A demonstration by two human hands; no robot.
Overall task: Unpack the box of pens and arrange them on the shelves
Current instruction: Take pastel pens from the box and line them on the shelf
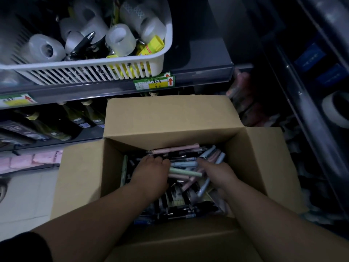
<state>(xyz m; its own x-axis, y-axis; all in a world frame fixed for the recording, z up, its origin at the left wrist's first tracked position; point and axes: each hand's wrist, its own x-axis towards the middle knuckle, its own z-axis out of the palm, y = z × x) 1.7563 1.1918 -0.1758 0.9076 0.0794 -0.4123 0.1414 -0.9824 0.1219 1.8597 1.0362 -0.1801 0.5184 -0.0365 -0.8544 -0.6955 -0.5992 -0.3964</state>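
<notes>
Pens (184,172) are heaped loose in the cardboard box (79,176). The pastel ones lie mostly crosswise, side wall to side wall, right between the hands. Left hand (151,172) and right hand (217,174) are both down on the pile, about equally near. Can't tell if either has actually grabbed any.

Both bare forearms reach forward and down, drawing close together. The left grip (151,172) lies back-up with its fingers curled under. The right grip (217,175) angles inward, fingertips hidden.
</notes>
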